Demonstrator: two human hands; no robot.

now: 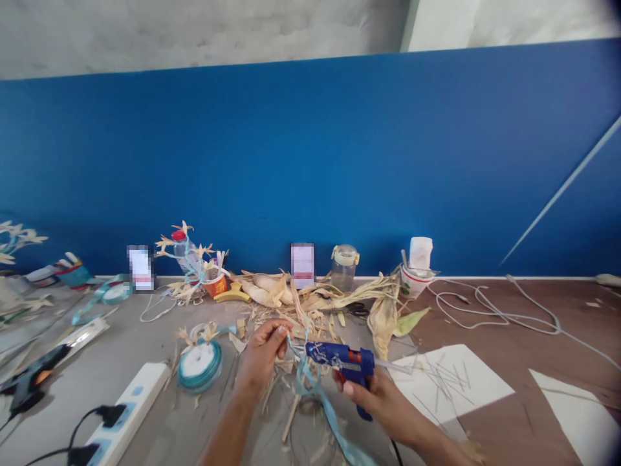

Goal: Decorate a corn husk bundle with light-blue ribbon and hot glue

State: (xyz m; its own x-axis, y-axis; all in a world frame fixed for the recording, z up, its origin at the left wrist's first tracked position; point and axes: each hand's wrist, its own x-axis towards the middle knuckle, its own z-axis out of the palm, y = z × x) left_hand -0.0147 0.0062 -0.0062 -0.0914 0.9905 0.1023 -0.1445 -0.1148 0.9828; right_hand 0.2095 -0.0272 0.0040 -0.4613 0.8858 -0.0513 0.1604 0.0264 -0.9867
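Note:
My right hand [383,401] grips a blue hot glue gun [342,360] whose nozzle points left. My left hand [264,353] pinches a thin husk stem wrapped with light blue ribbon [323,401], right at the gun's tip. The ribbon trails down toward me. A spool of teal ribbon [200,366] lies just left of my left hand. Dried corn husks [339,298] are strewn behind both hands.
A white power strip [129,408] with black plugs lies at the lower left, and a black glue gun [29,378] further left. A glass jar [343,266], a paper cup [414,279], a bottle with husk flowers [187,255], white cables [495,310] and white paper sheets [451,375] lie around.

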